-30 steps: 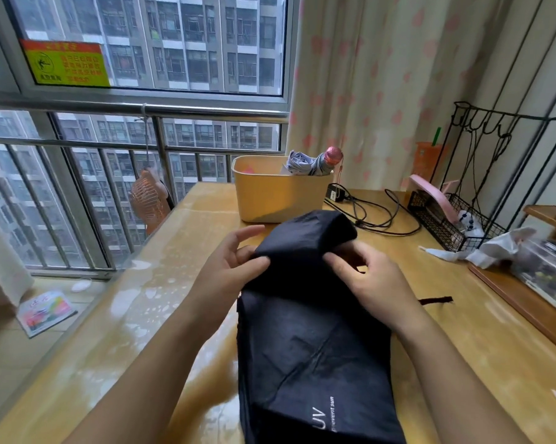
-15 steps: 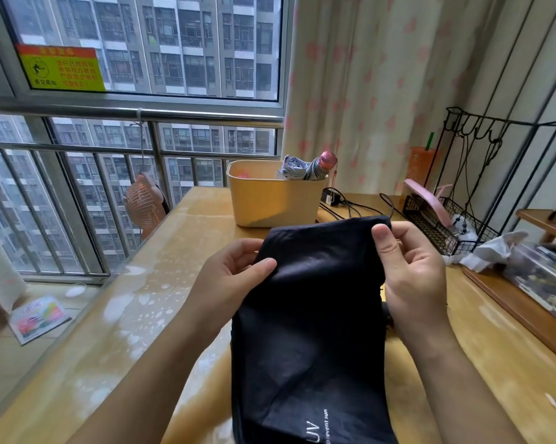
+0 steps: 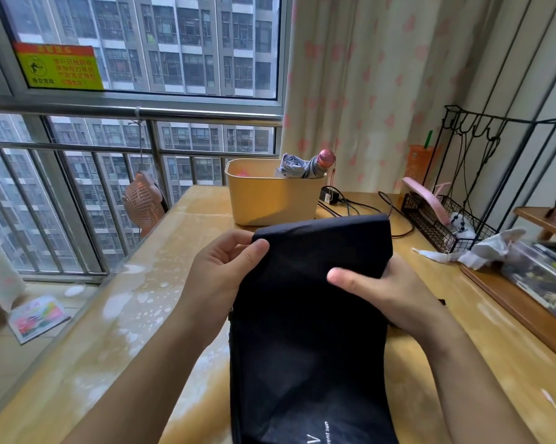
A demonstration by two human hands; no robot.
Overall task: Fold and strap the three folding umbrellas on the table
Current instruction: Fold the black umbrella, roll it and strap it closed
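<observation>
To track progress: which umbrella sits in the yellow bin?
The grey umbrella with the pink handle, in the yellow bin; the left hand and right hand hold the black umbrella.

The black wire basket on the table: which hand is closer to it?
Right. The right hand grips the right edge of the black umbrella, on the side of the wire basket; the left hand pinches the top left corner, farther from it.

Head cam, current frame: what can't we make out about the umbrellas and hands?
- Black umbrella: the near end is cut off by the bottom edge of the head view. The strap can't be identified under the fabric.
- Right hand: the fingers are hidden behind the fabric and only the thumb shows.
- Yellow bin: its wall hides the contents, apart from a grey umbrella sticking out. The third umbrella can't be located.
</observation>
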